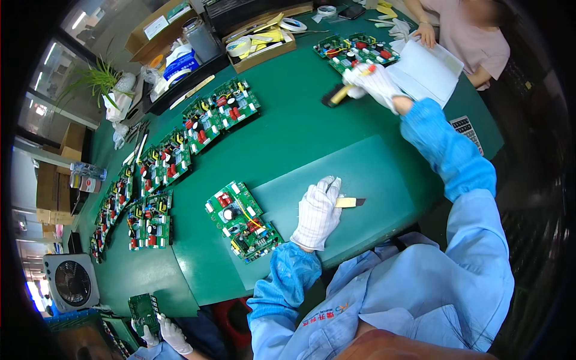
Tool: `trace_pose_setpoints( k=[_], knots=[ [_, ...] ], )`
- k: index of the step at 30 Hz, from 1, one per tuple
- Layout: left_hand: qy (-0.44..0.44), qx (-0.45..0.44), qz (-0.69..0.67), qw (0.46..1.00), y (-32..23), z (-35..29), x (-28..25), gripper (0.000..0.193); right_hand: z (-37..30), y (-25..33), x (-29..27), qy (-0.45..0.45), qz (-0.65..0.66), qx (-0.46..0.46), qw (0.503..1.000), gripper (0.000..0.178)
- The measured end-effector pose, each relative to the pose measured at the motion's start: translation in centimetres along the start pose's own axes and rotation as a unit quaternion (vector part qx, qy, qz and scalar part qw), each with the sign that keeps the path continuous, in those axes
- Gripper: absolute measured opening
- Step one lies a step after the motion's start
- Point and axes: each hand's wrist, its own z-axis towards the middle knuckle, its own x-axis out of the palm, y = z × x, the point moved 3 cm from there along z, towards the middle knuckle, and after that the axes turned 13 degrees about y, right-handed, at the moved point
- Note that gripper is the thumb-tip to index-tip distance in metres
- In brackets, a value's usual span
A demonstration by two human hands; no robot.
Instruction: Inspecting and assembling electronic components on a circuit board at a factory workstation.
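My left hand (pixel 318 213), in a white striped glove, is closed around a short yellow-wrapped blade (pixel 346 203) with a dark tip pointing right. It rests over the translucent mat (pixel 378 174) at the table's near side. To its left lies a green circuit board (pixel 240 222) with red, white and black parts and a yellow wire, partly on the mat. Farther off, my gloved right hand (pixel 373 84) grips a brush (pixel 338 97) with a pale handle and dark bristles, slightly blurred. Just beyond it are more circuit boards (pixel 354 51); the hand covers their near edge.
Several circuit boards (pixel 162 159) form a curved row on the left. A tape box (pixel 264 48) and a black tray (pixel 180 78) stand at the back. Open papers (pixel 429 69) lie under a co-worker's hand (pixel 425 35). Another person's gloved hands (pixel 174 335) hold a board, lower left.
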Motion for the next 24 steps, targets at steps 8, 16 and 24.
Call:
trace_pose_setpoints(
  k=[8,16,24],
  knots=[
    [-0.018,-0.008,0.020,1.000,-0.4,-0.5,0.3,0.040,-8.1,-3.8,-5.5,0.030,0.510,0.247,0.824,0.025],
    [-0.031,0.008,0.001,0.999,-0.5,-0.9,0.8,0.045,-4.7,-2.7,1.2,-0.066,0.534,0.254,0.803,0.027],
    [-0.021,0.001,-0.006,1.000,-0.5,-0.4,0.5,0.045,-19.5,-0.3,-8.1,0.140,0.480,0.212,0.840,0.032]
  ],
)
